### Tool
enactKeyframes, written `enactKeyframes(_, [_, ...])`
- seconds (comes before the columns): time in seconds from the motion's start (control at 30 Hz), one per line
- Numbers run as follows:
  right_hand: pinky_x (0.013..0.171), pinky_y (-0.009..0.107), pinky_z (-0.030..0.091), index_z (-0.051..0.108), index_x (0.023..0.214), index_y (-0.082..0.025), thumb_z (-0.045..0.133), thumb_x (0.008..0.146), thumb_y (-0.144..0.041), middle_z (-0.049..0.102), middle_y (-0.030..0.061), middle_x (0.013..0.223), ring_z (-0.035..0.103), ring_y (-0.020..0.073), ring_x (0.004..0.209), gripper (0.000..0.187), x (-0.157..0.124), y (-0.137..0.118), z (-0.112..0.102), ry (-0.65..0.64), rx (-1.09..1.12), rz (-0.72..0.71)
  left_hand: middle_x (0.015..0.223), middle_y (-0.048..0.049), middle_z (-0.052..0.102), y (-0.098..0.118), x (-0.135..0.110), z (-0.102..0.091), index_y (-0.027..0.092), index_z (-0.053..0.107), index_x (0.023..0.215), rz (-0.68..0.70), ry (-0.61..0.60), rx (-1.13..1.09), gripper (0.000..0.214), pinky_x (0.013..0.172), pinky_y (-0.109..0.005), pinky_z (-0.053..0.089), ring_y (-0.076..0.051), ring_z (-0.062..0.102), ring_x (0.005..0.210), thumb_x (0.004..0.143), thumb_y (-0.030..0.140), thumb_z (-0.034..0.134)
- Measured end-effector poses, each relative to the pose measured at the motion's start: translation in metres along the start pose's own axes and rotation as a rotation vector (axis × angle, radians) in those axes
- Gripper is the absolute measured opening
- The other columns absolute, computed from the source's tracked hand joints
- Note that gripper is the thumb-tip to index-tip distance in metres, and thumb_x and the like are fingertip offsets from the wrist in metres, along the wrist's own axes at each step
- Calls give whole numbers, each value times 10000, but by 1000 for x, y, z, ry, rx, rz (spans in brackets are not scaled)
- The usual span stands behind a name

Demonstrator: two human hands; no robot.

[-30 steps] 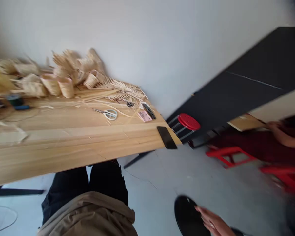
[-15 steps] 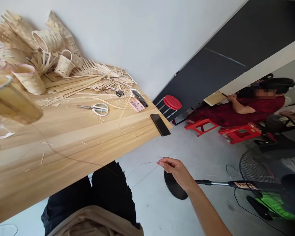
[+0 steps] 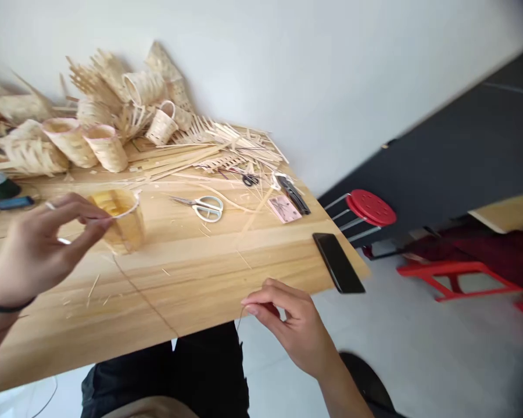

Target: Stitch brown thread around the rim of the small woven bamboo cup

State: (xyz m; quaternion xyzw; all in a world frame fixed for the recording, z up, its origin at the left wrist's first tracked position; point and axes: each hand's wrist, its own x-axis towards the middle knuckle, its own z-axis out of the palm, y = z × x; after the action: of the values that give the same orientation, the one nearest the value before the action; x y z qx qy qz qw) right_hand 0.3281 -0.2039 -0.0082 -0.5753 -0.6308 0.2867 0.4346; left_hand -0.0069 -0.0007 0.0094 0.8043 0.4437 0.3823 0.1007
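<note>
My left hand (image 3: 47, 244) is closed, its thumb and forefinger pinched at the near rim of a yellowish bamboo basket (image 3: 133, 235) edged with a white strip. A thin brown thread (image 3: 146, 299) runs from the basket down across the wooden table (image 3: 200, 270) to its front edge. My right hand (image 3: 292, 325) hovers by that edge, fingertips pinched on a fine thread end that hangs in a curve. White-handled scissors (image 3: 208, 209) lie to the right of the basket, apart from both hands.
Woven baskets (image 3: 107, 148) and loose bamboo strips (image 3: 239, 142) are heaped along the wall. A green thread spool (image 3: 0, 186) stands at left. A phone (image 3: 339, 262), a pink card (image 3: 285, 209) and a black cutter (image 3: 294, 194) lie at right. A red stool (image 3: 370, 207) stands beyond.
The view has swung left, bringing my left hand into sight. The basket appears farther from the camera. My right hand has come in from the right to the table's front edge.
</note>
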Motion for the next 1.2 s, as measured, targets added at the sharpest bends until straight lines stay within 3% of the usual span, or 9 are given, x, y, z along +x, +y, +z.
enactKeyframes(0.17, [655, 276, 541, 775, 982, -230, 670, 1003, -179, 736, 30, 844, 667, 152, 728, 118, 48, 13, 9, -84, 121, -183, 901, -6, 703, 23, -11, 18, 259, 695, 876, 71, 30, 42, 139, 796, -354, 535, -179, 670, 825, 956, 352, 630])
enactKeyframes(0.33, [677, 274, 543, 755, 988, -226, 659, 1006, -147, 736, 25, 856, 671, 150, 747, 126, 71, 17, 12, -172, 196, -264, 1067, -48, 662, 33, -18, 11, 277, 685, 1047, 69, 79, 215, 107, 948, -452, 525, -243, 657, 1011, 960, 321, 643])
enactKeyframes(0.43, [686, 262, 538, 750, 988, -227, 658, 1007, -137, 734, 15, 847, 659, 141, 738, 131, 76, 16, 18, -222, 216, -295, 1103, -65, 623, 61, -32, 2, 323, 645, 1170, 16, 156, 294, 226, 1013, -540, 504, -298, 635, 1096, 944, 324, 652])
enactKeyframes(0.53, [704, 257, 543, 745, 974, -228, 667, 1000, -132, 739, 9, 840, 653, 138, 730, 127, 74, 14, 28, -257, 251, -314, 1087, -53, 636, 103, -59, 4, 414, 630, 1178, -24, 208, 252, 308, 908, -514, 539, -292, 650, 1027, 909, 267, 655])
enactKeyframes(0.6, [712, 250, 547, 743, 964, -227, 676, 998, -138, 749, 14, 854, 664, 139, 742, 116, 70, 11, 35, -274, 277, -310, 1033, -47, 681, 129, -80, 15, 444, 621, 1200, -61, 44, 88, 343, 776, -442, 586, -271, 683, 982, 907, 266, 640])
enactKeyframes(0.7, [744, 242, 550, 745, 973, -218, 671, 1004, -142, 755, 27, 877, 686, 142, 782, 110, 61, 5, 42, -276, 298, -310, 1005, -33, 732, 151, -104, 40, 423, 642, 1134, -284, -195, -215, 196, 723, -368, 606, -232, 717, 894, 938, 430, 654])
enactKeyframes(0.8, [728, 231, 538, 746, 974, -200, 654, 1014, -150, 730, 31, 855, 677, 136, 764, 112, 48, 1, 43, -255, 279, -309, 804, -10, 708, 156, -118, 61, 331, 672, 918, -460, -328, -437, 220, 659, -321, 550, -189, 670, 726, 973, 530, 597])
enactKeyframes(0.93, [687, 222, 513, 746, 946, -198, 655, 1018, -176, 711, 22, 830, 654, 128, 733, 119, 29, -1, 39, -195, 215, -285, 726, -6, 645, 155, -127, 70, 239, 663, 816, -504, -371, -619, 392, 655, -266, 467, -146, 592, 690, 1017, 549, 531])
enactKeyframes(1.2, [674, 233, 482, 731, 951, -204, 615, 1038, -172, 688, 10, 829, 633, 125, 724, 149, 13, 1, 40, -208, 141, -237, 692, -1, 556, 119, -146, 36, 185, 647, 754, -449, -483, -810, 399, 626, -238, 370, -109, 494, 662, 1008, 489, 596])
